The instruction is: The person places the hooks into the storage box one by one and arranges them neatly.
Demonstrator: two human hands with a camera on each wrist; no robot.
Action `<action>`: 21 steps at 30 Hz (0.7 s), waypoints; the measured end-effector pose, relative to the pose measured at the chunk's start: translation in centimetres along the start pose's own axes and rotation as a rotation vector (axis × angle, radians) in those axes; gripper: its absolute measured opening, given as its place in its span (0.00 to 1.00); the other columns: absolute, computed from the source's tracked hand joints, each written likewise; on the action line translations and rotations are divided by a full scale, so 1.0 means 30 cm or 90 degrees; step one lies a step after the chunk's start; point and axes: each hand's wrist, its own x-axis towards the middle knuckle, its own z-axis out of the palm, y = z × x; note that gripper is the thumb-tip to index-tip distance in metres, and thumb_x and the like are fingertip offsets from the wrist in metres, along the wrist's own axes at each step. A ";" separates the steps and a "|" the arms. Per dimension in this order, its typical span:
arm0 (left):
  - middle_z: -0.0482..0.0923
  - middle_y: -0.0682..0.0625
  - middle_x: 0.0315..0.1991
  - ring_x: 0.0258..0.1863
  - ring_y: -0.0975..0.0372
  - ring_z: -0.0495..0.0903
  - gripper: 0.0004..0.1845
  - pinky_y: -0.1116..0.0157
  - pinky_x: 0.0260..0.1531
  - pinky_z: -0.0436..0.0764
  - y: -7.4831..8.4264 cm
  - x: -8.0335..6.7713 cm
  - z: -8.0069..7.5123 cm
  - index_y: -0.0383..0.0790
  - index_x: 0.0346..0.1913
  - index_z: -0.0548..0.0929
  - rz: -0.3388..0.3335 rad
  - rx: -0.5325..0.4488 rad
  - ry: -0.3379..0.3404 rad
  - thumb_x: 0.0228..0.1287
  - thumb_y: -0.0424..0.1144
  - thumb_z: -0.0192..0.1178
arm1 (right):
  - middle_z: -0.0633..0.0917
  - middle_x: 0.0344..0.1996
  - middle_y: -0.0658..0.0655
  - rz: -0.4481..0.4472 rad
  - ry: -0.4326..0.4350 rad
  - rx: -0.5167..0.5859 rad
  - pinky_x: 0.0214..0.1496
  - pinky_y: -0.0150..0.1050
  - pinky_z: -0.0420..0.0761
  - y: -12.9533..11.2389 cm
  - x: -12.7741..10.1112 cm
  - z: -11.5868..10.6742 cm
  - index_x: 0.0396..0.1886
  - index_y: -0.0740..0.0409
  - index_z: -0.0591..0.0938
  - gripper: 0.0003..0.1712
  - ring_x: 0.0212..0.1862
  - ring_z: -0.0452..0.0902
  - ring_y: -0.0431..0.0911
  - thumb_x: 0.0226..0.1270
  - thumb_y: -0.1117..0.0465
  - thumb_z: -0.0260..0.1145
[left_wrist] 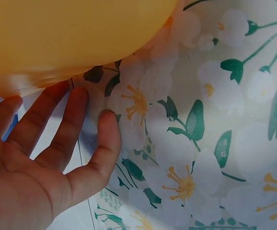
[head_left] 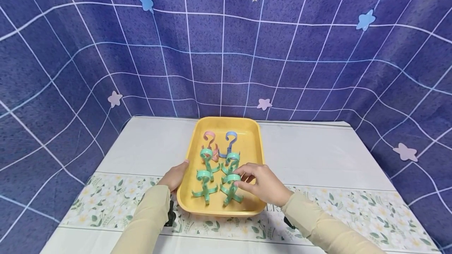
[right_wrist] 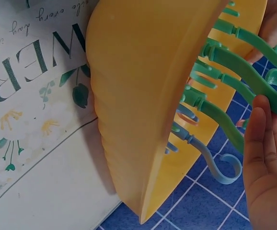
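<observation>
A yellow tray (head_left: 262,148) stands on the table with several green hooks in it, each with splayed arms at the base and a curled top. My right hand (head_left: 265,183) reaches over the tray's right side and pinches the curled top of the front-right green hook (head_left: 231,196). Beside it stands the front-left green hook (head_left: 205,189). Further back are a pink hook (head_left: 210,135) and a blue hook (head_left: 231,135). Along the tray's left outer wall lies my left hand (head_left: 174,176); the left wrist view has its loosely extended fingers (left_wrist: 70,120) at the tray's underside.
Under the tray is a white tablecloth (head_left: 307,148) with a floral band (head_left: 339,203) across it. A blue grid-patterned curtain (head_left: 226,66) with stars hangs behind the table and at both sides.
</observation>
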 end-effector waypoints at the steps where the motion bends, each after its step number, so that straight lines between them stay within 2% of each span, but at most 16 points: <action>1: 0.82 0.43 0.28 0.19 0.58 0.83 0.37 0.63 0.17 0.80 0.001 0.000 0.000 0.32 0.67 0.72 -0.002 0.001 0.001 0.83 0.60 0.29 | 0.87 0.42 0.50 -0.001 0.001 0.001 0.44 0.36 0.83 0.002 -0.001 0.001 0.48 0.58 0.87 0.09 0.38 0.81 0.37 0.70 0.63 0.71; 9: 0.82 0.43 0.27 0.19 0.58 0.82 0.37 0.65 0.16 0.78 0.002 0.002 0.000 0.32 0.67 0.72 -0.001 0.010 -0.002 0.82 0.61 0.29 | 0.87 0.44 0.51 0.014 -0.013 0.011 0.45 0.39 0.84 0.006 -0.003 -0.002 0.51 0.59 0.86 0.12 0.39 0.82 0.39 0.70 0.63 0.71; 16: 0.82 0.44 0.28 0.20 0.58 0.82 0.37 0.64 0.18 0.79 0.007 0.003 0.000 0.33 0.73 0.68 0.012 0.038 -0.003 0.82 0.61 0.28 | 0.87 0.44 0.51 0.042 -0.003 0.009 0.43 0.42 0.84 0.008 -0.012 -0.033 0.55 0.56 0.85 0.17 0.41 0.82 0.41 0.69 0.59 0.73; 21: 0.81 0.44 0.28 0.21 0.58 0.82 0.38 0.64 0.20 0.79 -0.002 0.004 -0.001 0.33 0.69 0.71 0.010 0.033 0.001 0.82 0.61 0.28 | 0.86 0.44 0.52 0.054 0.015 0.003 0.42 0.40 0.83 0.016 -0.027 -0.057 0.54 0.55 0.85 0.17 0.42 0.83 0.45 0.67 0.58 0.74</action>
